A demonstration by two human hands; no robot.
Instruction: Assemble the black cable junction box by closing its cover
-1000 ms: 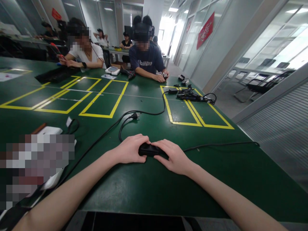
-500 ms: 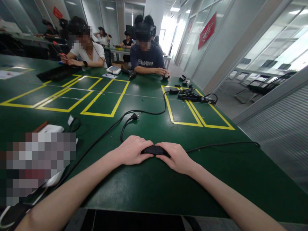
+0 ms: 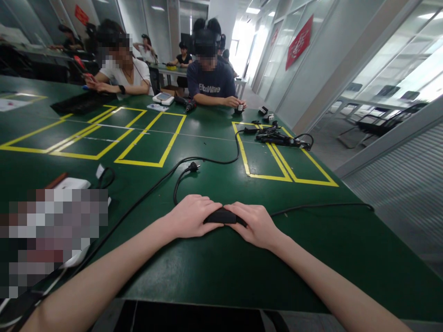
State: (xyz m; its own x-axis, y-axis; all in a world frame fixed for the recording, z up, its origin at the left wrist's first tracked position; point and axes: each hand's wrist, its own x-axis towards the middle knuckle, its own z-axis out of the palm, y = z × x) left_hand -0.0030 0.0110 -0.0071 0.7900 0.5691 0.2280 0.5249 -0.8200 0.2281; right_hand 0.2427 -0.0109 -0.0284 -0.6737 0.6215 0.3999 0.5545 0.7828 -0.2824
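My left hand (image 3: 192, 216) and my right hand (image 3: 255, 224) meet at the near middle of the green table. Between their fingers lies a black power adapter (image 3: 220, 216), a smooth oblong block partly covered by both hands. The left hand grips its left end; the right hand pinches the right end. From behind the left hand a black cord curves up to a two-pin plug (image 3: 193, 167) lying on the table. A thin black cable (image 3: 321, 207) runs off to the right from behind the right hand.
A long black cable (image 3: 152, 191) crosses the table to a pile of black cables and adapters (image 3: 273, 136) at the right. Yellow tape (image 3: 140, 162) marks rectangles. A blurred-out pile with white items (image 3: 74, 183) sits at left. Two co-workers (image 3: 212, 83) sit across, near a power drill (image 3: 188, 105).
The adapter has turned slightly, showing a smoother face. My right fingers have shifted a little along it, and its left part shows more plainly. The plug and cables stay in place.
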